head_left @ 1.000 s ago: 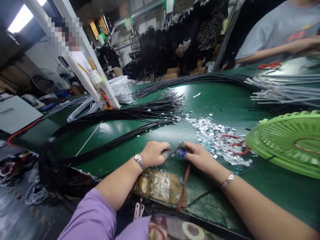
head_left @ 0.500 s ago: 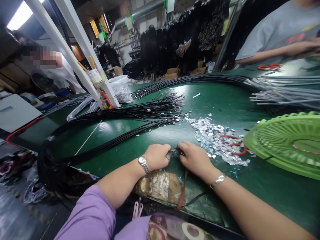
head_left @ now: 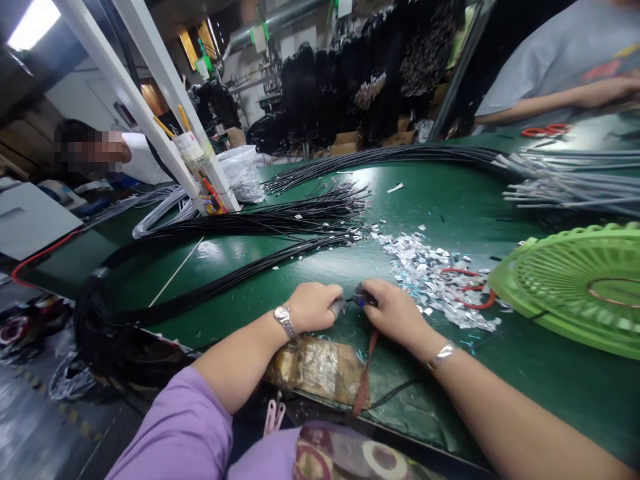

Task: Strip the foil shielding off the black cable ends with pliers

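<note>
Since the previous frame, the right hand (head_left: pixel 395 308) has been turned and shifted slightly outward; the left hand (head_left: pixel 313 308) has hardly been moved. At left, the head of the person in white (head_left: pixel 145 157) has been lowered a bit. A thin dark cable (head_left: pixel 349 300) is held between the hands, above the near part of the green counter (head_left: pixel 320 273). Fingers of both hands are pinched around it; exact fingertip contact is blurred, and the cable's ends cannot be made out. A blue wrap on the right thumb is mostly hidden. The red strap (head_left: pixel 367 373) is partly covered by the right hand. Foil scraps (head_left: pixel 425 270) are heaped beyond, with a red-handled tool (head_left: pixel 483 307) partly buried, type unclear. The green plastic basket (head_left: pixel 525 303) and the co-worker in grey (head_left: pixel 540 63) are cut off at right. Black cable bundles (head_left: pixel 250 227) are laid at left, loop partly lost in shadow.
</note>
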The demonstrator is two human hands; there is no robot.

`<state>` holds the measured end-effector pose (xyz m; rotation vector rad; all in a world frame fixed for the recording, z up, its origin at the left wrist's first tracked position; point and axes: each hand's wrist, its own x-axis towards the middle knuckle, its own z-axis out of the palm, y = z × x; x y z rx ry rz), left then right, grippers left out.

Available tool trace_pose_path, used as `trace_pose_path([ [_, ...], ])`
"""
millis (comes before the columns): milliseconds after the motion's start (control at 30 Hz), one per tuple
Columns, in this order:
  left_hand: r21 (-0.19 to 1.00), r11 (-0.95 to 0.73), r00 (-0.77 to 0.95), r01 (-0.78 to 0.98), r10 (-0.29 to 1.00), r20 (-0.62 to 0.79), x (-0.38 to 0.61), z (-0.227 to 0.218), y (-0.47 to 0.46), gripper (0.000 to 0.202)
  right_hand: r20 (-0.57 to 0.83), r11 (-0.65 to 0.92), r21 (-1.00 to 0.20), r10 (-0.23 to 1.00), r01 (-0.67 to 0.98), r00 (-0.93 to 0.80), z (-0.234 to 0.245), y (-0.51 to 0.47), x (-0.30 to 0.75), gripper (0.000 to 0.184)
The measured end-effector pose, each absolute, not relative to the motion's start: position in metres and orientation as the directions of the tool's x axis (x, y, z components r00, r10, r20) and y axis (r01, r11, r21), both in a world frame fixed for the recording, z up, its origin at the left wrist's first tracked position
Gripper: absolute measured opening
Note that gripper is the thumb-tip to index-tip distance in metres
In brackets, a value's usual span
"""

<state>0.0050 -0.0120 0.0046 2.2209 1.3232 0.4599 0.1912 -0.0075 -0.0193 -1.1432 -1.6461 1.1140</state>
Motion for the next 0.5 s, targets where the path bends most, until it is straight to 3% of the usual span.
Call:
trace_pose_path([
  [133,0.752,-0.318,0.466,0.578,0.885,0.017,0.000,0.005,-0.013,0.026,-0.013,-0.041,-0.992,0.974,-0.120,-0.226,-0.021,-0.005,0.197,0.030],
  [200,0.789,-0.299,0.451,0.537,0.892,0.031,-0.004,0.004,-0.010,0.032,-0.065,-0.101,-0.975,0.982,-0.199,-0.179,-0.022,-0.004,0.199,0.035],
  [300,0.797,-0.288,0.443,0.530,0.896,0.030,-0.007,0.002,-0.007,0.036,-0.043,-0.060,-0.991,0.988,-0.117,-0.146,-0.019,-0.004,0.199,0.037],
  [500,0.727,-0.368,0.474,0.580,0.878,0.066,-0.005,0.002,-0.009,0.026,0.160,0.222,-0.954,0.946,0.201,-0.283,-0.012,-0.012,0.194,0.035],
])
